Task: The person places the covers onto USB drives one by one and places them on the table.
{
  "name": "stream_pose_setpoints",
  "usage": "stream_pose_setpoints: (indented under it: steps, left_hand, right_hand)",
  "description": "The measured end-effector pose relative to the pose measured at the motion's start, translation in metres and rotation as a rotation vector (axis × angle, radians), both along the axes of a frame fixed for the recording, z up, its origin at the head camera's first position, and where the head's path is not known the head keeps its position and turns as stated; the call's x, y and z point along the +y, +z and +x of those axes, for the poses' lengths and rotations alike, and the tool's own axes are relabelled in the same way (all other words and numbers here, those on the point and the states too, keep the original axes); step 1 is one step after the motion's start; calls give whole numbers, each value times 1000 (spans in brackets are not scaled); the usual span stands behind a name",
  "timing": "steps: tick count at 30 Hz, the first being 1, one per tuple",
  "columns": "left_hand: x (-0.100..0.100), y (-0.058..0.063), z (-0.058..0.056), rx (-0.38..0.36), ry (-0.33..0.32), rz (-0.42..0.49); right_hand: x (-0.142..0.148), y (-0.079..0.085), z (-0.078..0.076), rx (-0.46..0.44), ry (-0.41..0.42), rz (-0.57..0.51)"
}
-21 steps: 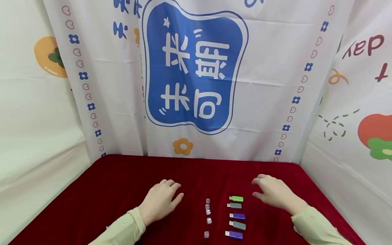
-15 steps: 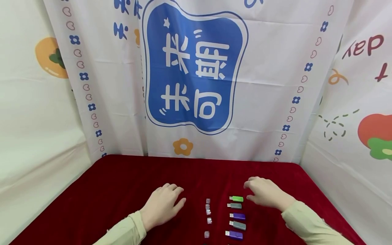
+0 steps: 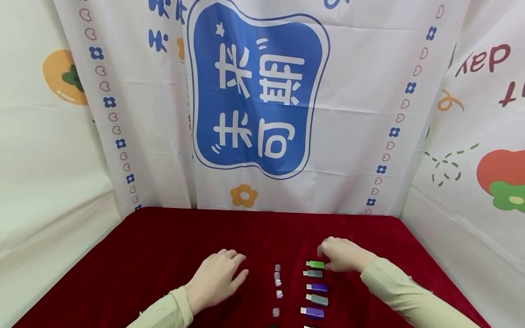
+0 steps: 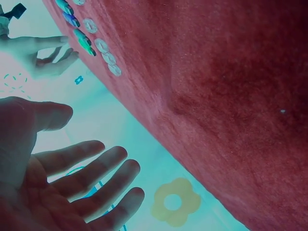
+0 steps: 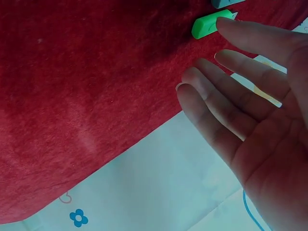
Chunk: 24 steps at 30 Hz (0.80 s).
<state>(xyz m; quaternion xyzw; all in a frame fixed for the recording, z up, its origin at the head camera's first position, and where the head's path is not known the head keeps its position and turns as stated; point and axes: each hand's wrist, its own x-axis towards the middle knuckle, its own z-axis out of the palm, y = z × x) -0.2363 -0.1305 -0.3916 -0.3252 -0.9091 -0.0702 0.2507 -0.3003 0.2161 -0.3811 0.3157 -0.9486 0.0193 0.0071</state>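
Note:
A column of USB flash drives lies on the red cloth: a green flash drive [image 3: 317, 264] farthest away, then a grey one [image 3: 314, 274], a purple one [image 3: 318, 287], and more toward me. My right hand [image 3: 343, 254] is over the green drive's far right side, fingers loosely bent and nothing held. In the right wrist view its thumb tip overlaps the green drive [image 5: 207, 26]. My left hand [image 3: 215, 279] hovers palm down at the left, fingers relaxed and spread, holding nothing. Between the hands runs a column of small clear plastic pieces [image 3: 280, 294].
Red velvet cloth [image 3: 176, 237] covers the table. Printed white curtains [image 3: 348, 136] stand behind it and on both sides. At the bottom edge of the head view, a dark object [image 3: 274, 326] and another drive's metal plug [image 3: 309, 326] are partly cut off.
My right hand has moved left and slightly toward me, up to the green flash drive. My left hand shifted a little toward me and then stayed. The drives and clear pieces lie as before.

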Motion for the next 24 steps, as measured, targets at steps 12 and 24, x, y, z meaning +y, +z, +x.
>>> stream_pose_setpoints:
  steps: [12,24]
  left_hand:
    - [3,5,3,-22,-14,-18]
    - [3,5,5,-47,-15,-25]
  right_hand:
    - [-15,-2,-12,37,82,42]
    - [-30,-8,-17,98,181,106]
